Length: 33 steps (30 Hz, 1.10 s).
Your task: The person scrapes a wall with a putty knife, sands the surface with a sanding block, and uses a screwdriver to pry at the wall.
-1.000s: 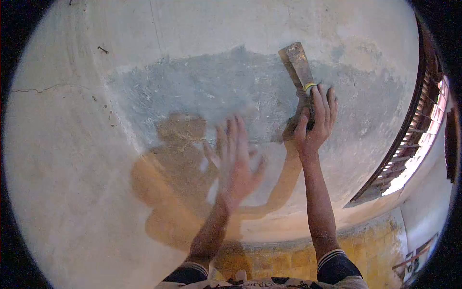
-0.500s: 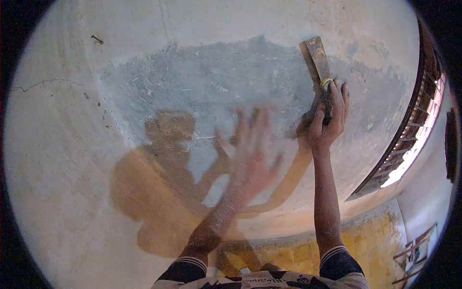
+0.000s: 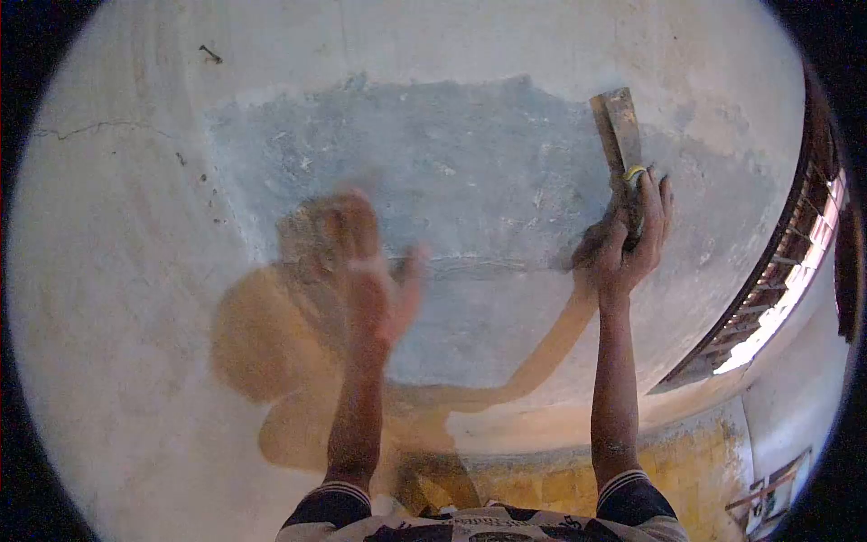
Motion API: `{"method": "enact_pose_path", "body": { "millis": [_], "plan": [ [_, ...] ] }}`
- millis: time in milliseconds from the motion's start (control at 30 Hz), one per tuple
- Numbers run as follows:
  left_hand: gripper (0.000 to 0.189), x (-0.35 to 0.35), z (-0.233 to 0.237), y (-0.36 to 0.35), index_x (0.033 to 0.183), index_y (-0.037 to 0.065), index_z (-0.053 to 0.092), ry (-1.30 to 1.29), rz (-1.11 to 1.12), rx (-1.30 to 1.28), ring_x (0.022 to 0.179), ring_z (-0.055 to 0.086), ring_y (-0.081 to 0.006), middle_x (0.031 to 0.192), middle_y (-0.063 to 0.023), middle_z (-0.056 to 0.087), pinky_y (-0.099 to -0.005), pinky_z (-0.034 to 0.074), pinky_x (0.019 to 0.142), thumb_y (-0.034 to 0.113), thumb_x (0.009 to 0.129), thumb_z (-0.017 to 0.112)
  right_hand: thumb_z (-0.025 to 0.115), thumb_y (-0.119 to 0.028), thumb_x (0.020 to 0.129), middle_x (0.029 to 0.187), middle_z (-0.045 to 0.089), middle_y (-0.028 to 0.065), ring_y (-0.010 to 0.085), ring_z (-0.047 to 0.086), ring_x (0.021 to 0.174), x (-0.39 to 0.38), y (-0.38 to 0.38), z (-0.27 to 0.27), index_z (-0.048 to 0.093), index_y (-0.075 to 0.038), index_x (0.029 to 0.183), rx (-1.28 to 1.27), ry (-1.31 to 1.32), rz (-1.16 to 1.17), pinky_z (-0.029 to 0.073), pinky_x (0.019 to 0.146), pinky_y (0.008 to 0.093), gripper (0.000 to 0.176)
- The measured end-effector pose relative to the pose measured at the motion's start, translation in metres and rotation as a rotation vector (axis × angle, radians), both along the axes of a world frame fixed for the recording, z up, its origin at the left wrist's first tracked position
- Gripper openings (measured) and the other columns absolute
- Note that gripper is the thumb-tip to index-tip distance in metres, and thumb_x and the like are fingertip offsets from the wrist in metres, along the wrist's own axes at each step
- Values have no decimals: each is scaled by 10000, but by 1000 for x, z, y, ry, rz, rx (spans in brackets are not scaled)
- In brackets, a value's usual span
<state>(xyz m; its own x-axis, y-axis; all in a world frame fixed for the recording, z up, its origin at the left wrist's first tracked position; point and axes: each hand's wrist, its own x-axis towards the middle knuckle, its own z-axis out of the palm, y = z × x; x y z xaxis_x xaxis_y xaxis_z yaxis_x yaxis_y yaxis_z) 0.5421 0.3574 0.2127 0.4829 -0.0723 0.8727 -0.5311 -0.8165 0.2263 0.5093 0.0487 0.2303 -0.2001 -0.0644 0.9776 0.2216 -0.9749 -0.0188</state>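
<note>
My right hand [image 3: 632, 248] is wrapped round the lower part of a long, flat, worn scraper-like tool [image 3: 619, 131], which stands nearly upright against the wall. A small yellow band [image 3: 635, 172] shows near my fingertips. My left hand [image 3: 375, 275] is at the left part of the grey-blue patch [image 3: 470, 163] on the wall, blurred by motion, with its fingers raised and the thumb apart; nothing shows in it. Whether its palm touches the wall is unclear.
A nail [image 3: 210, 54] sticks out of the pale wall [image 3: 117, 217] at the upper left, above a thin crack. A barred opening [image 3: 768, 298] lets in light at the right. Yellow tiles [image 3: 560, 483] lie below, and shadows fall across the wall.
My left hand has moved left across the patch. My right hand keeps its hold on the tool, and the view has shifted slightly.
</note>
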Motion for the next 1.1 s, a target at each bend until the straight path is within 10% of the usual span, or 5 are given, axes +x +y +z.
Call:
{"method": "enact_pose_path", "body": {
  "millis": [167, 333, 633, 767, 1100],
  "plan": [
    [846, 70, -41, 64, 1606, -6, 129, -54, 128, -133, 1518, 181, -461, 1662, -230, 186, -620, 135, 1201, 379, 998, 574, 489, -317, 1010, 1393, 618, 166, 405, 451, 1418, 7, 1, 1, 610, -34, 1360, 40, -63, 26, 267, 1199, 567, 467],
    [799, -11, -116, 15, 1620, 36, 116, 233, -57, -280, 1529, 164, -447, 1671, -227, 162, -629, 105, 1197, 367, 1025, 535, 505, -297, 1007, 1401, 611, 170, 412, 443, 1420, 7, 2, 1, 601, -26, 1366, 30, -71, 31, 269, 1197, 565, 460],
    [826, 49, -36, 62, 1618, 36, 142, 56, 111, -393, 1541, 144, -421, 1661, -242, 183, -616, 96, 1204, 410, 1014, 563, 507, -62, 961, 1434, 573, 193, 420, 418, 1433, 3, 3, -5, 562, 1, 1391, -8, -30, 6, 338, 1173, 528, 438],
    [862, -7, -113, -5, 1612, 16, 149, 121, -271, -200, 1533, 138, -451, 1652, -252, 196, -588, 84, 1224, 404, 988, 600, 505, -52, 952, 1440, 568, 192, 420, 418, 1434, 3, 4, -5, 556, 0, 1395, -2, -21, -6, 335, 1175, 525, 449],
    [832, 88, 29, 64, 1589, -21, 197, -168, 244, -287, 1529, 183, -425, 1644, -262, 209, -571, 134, 1224, 424, 998, 576, 526, -229, 982, 1422, 590, 189, 435, 445, 1411, 9, 2, -4, 592, -11, 1368, 53, -57, 13, 314, 1180, 547, 448]
  ]
}}
